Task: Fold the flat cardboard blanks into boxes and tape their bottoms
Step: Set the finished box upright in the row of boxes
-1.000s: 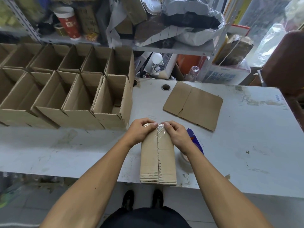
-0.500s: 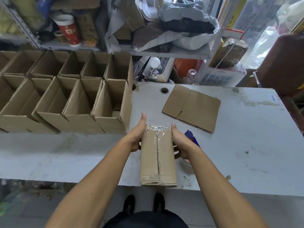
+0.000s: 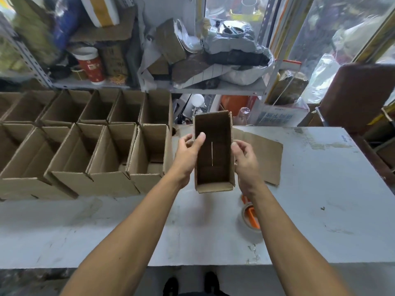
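The box is held mouth-up between the left hand and right hand, fingers curled on its walls, likely for placing beside the finished boxes.

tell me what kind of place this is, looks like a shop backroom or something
Probably a small packing or storeroom workspace. Rows of open folded boxes stand on a scuffed white table, a tape roll lies on it, and cluttered metal shelves of bags and cartons stand behind.
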